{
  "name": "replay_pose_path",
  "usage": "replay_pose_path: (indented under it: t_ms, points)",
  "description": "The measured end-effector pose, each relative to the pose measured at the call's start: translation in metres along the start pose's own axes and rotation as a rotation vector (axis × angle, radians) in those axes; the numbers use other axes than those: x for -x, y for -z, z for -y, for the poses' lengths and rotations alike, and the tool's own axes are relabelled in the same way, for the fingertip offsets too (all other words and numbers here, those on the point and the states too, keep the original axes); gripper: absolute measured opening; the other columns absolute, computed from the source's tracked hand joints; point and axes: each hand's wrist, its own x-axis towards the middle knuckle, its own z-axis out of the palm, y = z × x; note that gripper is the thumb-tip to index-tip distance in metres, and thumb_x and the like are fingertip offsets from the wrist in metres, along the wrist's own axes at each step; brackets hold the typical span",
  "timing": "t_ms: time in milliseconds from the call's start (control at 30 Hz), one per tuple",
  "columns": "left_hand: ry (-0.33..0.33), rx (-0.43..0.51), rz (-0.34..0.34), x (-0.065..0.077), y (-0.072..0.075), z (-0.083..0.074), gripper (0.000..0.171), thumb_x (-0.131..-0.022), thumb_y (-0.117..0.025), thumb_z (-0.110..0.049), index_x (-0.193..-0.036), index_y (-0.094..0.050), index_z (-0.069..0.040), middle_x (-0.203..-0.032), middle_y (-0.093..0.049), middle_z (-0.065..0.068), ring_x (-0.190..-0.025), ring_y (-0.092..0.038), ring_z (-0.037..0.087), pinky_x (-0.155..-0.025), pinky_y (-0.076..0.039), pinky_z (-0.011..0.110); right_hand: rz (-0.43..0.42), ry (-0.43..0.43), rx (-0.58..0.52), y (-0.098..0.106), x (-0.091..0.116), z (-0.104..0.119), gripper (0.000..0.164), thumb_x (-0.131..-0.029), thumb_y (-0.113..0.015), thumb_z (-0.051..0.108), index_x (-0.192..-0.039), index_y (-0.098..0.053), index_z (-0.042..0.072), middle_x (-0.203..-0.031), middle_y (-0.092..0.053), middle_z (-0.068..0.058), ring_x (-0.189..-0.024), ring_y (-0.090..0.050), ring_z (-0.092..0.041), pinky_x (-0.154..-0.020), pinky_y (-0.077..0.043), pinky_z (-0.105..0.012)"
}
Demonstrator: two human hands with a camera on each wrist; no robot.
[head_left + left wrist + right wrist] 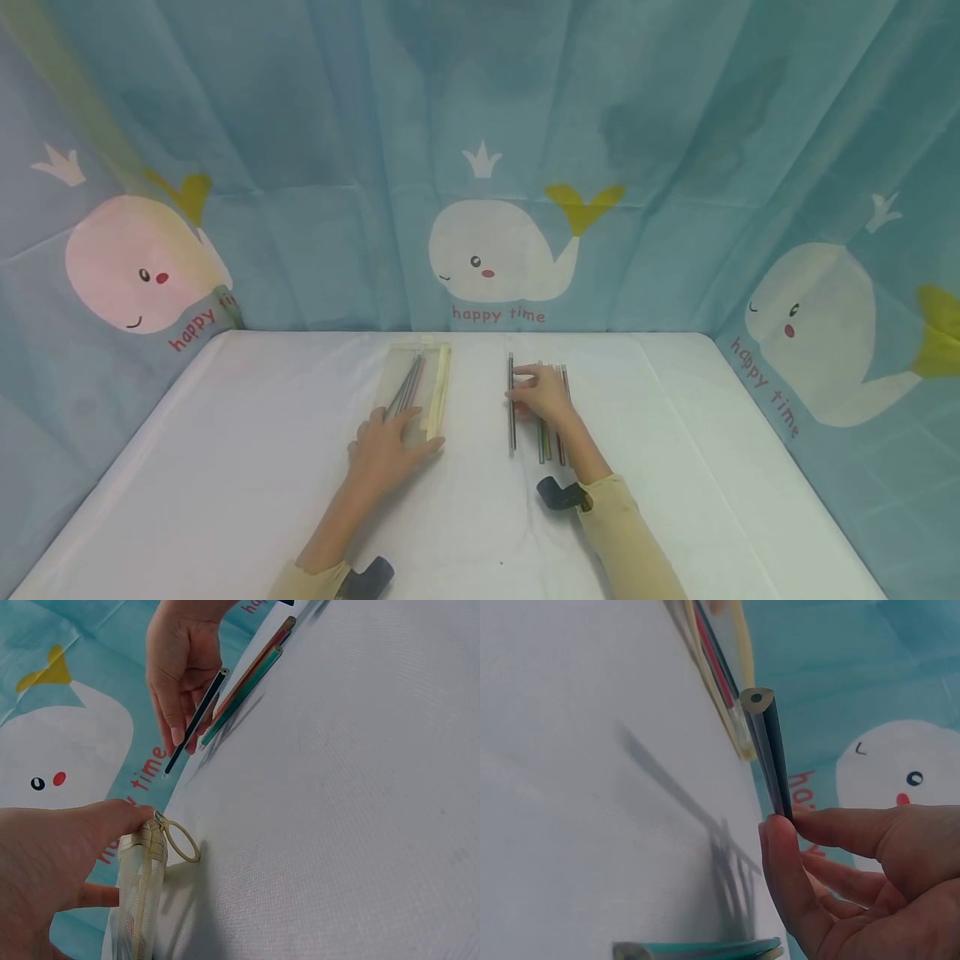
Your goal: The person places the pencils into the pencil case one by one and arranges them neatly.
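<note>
Sleeves [630, 533] come in nearest the camera, on the near side of the pouch [442, 379]. To its right, the right hand [547, 396] pinches a dark pencil [768, 761] between thumb and fingers, lifted off the cloth [480, 508]. The left hand [384, 454] lies spread on the pouch's near end, thumb by the ring [197, 851] of its zip. Several slim pencils [408, 387] lie inside the pouch; loose pencils [542, 454] lie farther to its right, partly hidden by the right hand. Handling the dark pencil well likely calls for a light pinch near its middle, so neither end dips. The left hand probably helps most by keeping the pouch flat. How far the zip is undone is hard to tell.
</note>
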Motion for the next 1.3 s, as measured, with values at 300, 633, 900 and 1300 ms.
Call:
replay_pose_path:
  t_ms: [300,633,900,1300]
  points:
    - [0.001,-0.012,0.006,0.001,0.001,-0.002,0.076,-0.091,-0.075,-0.056,-0.149,-0.059,-0.011,-0.156,-0.038,0.040,-0.141,-0.037,0.064,-0.104,-0.031,0.082,0.030,0.007,-0.023,-0.006,-0.001,0.002,0.052,-0.093,-0.078,0.004,-0.142,-0.061,-0.003,-0.104,-0.077,-0.018,-0.069,-0.073,-0.015,-0.066,-0.062,-0.031]
    - [0.003,-0.029,0.001,0.002,0.000,-0.002,0.078,-0.091,-0.076,-0.057,-0.150,-0.058,-0.011,-0.156,-0.038,0.040,-0.141,-0.037,0.064,-0.104,-0.032,0.081,0.079,0.026,-0.045,-0.011,0.002,0.006,0.053,-0.093,-0.078,0.002,-0.142,-0.061,-0.004,-0.103,-0.076,-0.018,-0.068,-0.072,-0.015,-0.067,-0.062,-0.032]
    - [0.012,-0.028,0.006,0.002,0.001,-0.003,0.077,-0.091,-0.075,-0.056,-0.150,-0.058,-0.010,-0.157,-0.037,0.040,-0.142,-0.035,0.064,-0.106,-0.029,0.082,0.107,0.061,-0.059,-0.021,0.001,0.007,0.052,-0.091,-0.079,0.001,-0.140,-0.063,-0.004,-0.101,-0.076,-0.017,-0.065,-0.071,-0.014,-0.065,-0.062,-0.032]
    - [0.008,-0.026,0.011,0.001,0.000,-0.001,0.078,-0.091,-0.075,-0.060,-0.150,-0.058,-0.012,-0.157,-0.038,0.039,-0.142,-0.037,0.063,-0.105,-0.031,0.081,0.156,0.065,-0.022,-0.038,0.002,0.016,0.051,-0.091,-0.080,0.003,-0.139,-0.064,-0.003,-0.103,-0.075,-0.016,-0.066,-0.071,-0.015,-0.066,-0.062,-0.031]
